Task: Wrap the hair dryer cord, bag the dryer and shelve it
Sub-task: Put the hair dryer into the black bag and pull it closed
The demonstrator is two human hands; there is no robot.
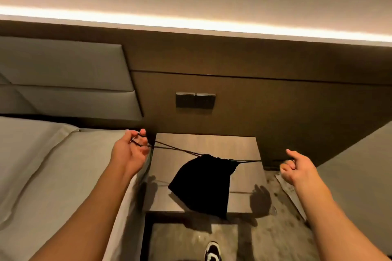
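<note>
A black drawstring bag (203, 184) hangs above the wooden nightstand (244, 178), its mouth gathered tight. Two thin black drawstrings run sideways from the mouth. My left hand (131, 152) pinches the left drawstring (169, 147) out over the edge of the bed. My right hand (297, 167) grips the right drawstring (248, 161), fingers curled, out past the nightstand's right side. Both strings are pulled taut. The hair dryer and its cord are hidden; the bag bulges as if full.
A bed with grey sheets (53, 176) lies at the left. A dark wood wall panel holds a switch plate (195, 100). A second bed edge (360, 176) is at the right. Patterned carpet and my shoe (212, 250) show below the nightstand.
</note>
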